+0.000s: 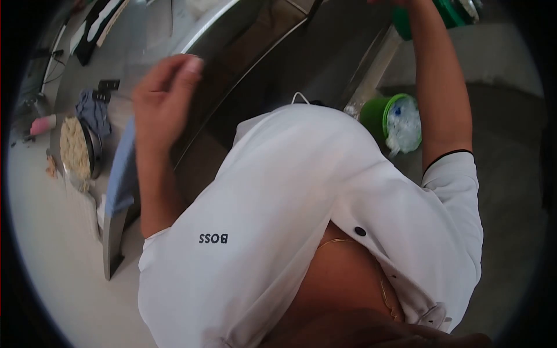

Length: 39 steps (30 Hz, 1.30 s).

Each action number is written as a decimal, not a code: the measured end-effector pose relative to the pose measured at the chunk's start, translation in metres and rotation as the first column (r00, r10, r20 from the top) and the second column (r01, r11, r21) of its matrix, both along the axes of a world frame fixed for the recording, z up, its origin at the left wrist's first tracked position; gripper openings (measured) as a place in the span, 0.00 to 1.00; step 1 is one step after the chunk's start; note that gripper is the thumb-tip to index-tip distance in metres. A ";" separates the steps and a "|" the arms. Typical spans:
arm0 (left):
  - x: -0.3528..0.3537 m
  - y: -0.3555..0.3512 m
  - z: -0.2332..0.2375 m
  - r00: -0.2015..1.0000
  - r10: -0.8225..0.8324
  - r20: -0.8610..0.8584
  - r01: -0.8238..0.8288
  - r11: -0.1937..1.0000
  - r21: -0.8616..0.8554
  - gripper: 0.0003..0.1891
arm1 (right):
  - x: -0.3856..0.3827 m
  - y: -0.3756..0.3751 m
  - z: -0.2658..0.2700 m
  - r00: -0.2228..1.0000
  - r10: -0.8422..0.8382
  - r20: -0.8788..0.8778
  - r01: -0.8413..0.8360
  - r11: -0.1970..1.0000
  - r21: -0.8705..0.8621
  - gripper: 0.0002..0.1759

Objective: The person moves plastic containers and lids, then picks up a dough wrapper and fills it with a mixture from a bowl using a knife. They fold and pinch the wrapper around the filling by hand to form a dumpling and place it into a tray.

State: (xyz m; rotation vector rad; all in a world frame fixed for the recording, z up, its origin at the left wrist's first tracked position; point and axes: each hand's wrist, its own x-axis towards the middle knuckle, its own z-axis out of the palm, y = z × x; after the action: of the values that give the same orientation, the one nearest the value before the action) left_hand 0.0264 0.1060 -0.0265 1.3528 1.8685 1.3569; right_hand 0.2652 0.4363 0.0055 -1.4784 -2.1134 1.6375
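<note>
The fingers [172, 65] of the left hand [158, 97] curl in loosely with the thumb close against them; we cannot tell whether they pinch anything. The hand hangs well to the left of the lined green bucket [374, 116], our landmark. The right hand [384, 2] lies beyond that bucket, cut off by the top edge, so we cannot tell how its fingers stand.

Nearest to the right hand is a green tub [450, 14], beyond the bucket and slightly right of it, partly behind the forearm; we cannot tell whether they touch. We judge the tub to be stiff plastic, light unless filled and slippery if wet. We would take its rim, with thumb inside and fingers outside, using both hands if it proves heavy.

The clear plastic [404, 129] inside the bucket looks soft, crinkly and easily torn; we would gather it broadly rather than pinch it. Far left of the bucket, a pan of pale food [75, 148] sits beside a blue cloth [94, 111].
</note>
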 end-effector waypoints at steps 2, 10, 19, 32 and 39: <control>0.015 0.037 -0.007 0.991 -0.093 0.100 0.099 0.994 -0.052 0.10 | -0.017 0.024 0.016 0.996 0.059 0.059 -0.059 0.998 -0.011 0.14; 0.048 0.129 0.010 0.888 -0.297 0.353 0.375 0.909 -0.179 0.14 | -0.043 0.096 0.030 0.959 0.151 0.238 -0.147 0.988 -0.037 0.18; 0.049 0.209 0.034 0.944 -0.162 0.286 0.218 0.959 -0.179 0.13 | -0.044 0.194 0.052 0.961 0.160 0.227 -0.171 0.985 0.030 0.16; 0.052 0.425 -0.002 0.996 -0.018 -0.083 -0.046 0.711 -0.702 0.36 | -0.059 0.453 -0.037 0.930 0.203 0.307 -0.350 0.745 0.567 0.26; 0.047 0.475 -0.035 0.973 0.156 0.168 0.056 0.549 -0.834 0.45 | -0.058 0.497 -0.068 0.851 0.441 0.283 -0.399 0.896 -0.196 0.36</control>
State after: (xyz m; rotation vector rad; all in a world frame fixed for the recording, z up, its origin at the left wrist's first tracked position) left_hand 0.0738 0.5815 -0.0612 0.5940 1.9746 0.4127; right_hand 0.2072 0.9332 -0.0622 -1.4787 -2.7238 1.7999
